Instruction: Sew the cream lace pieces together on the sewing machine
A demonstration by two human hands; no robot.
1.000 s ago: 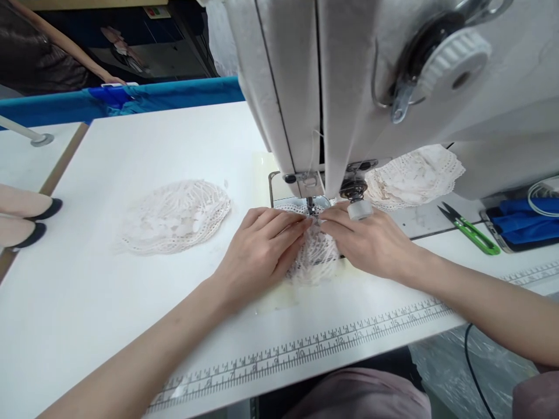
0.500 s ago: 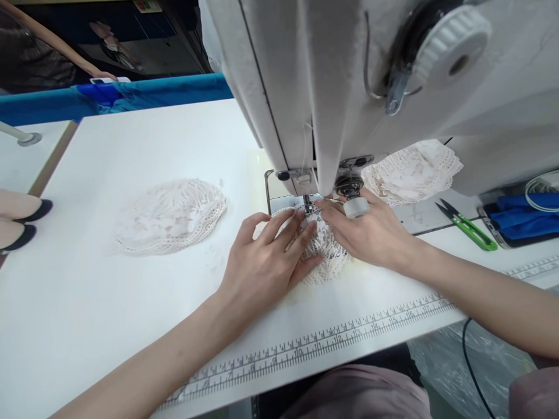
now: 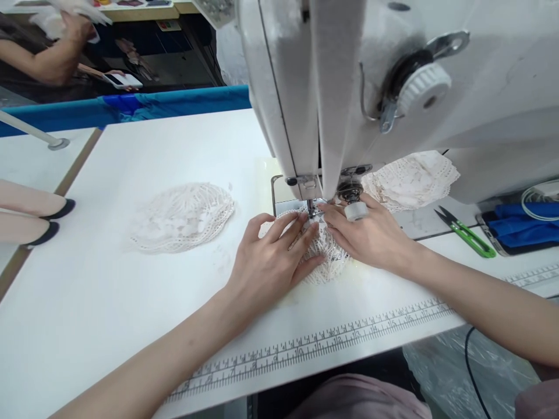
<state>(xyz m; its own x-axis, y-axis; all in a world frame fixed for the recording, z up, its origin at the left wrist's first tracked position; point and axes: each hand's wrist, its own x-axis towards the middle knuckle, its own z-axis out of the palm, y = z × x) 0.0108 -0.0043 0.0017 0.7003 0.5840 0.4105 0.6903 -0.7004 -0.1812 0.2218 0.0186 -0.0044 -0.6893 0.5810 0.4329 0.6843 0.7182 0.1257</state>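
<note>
A white lace piece (image 3: 325, 256) lies under the presser foot (image 3: 310, 208) of the sewing machine (image 3: 286, 87). My left hand (image 3: 273, 250) rests flat on the left side of the lace, fingers spread, the fingertips close to the foot. On the other side, my right hand (image 3: 371, 233) has its thumb and fingers closed at the lace's edge just right of the needle. A knob on the machine partly covers those right fingers. Beyond the right hand lies a stack of lace pieces (image 3: 414, 177), and more lace (image 3: 186, 218) lies flat on the table to the left.
Green-handled thread snips (image 3: 469, 233) lie right of my right hand, beside a dark tray (image 3: 506, 235) holding blue cloth. A printed ruler strip (image 3: 301, 353) runs along the front edge of the white table (image 3: 131, 326). Across a blue cloth barrier (image 3: 187, 98), a person handles white material.
My view has shifted slightly, so the machine and table sit a little differently. Both hands keep nearly the same hold at the foot. The person opposite has raised an arm holding white material.
</note>
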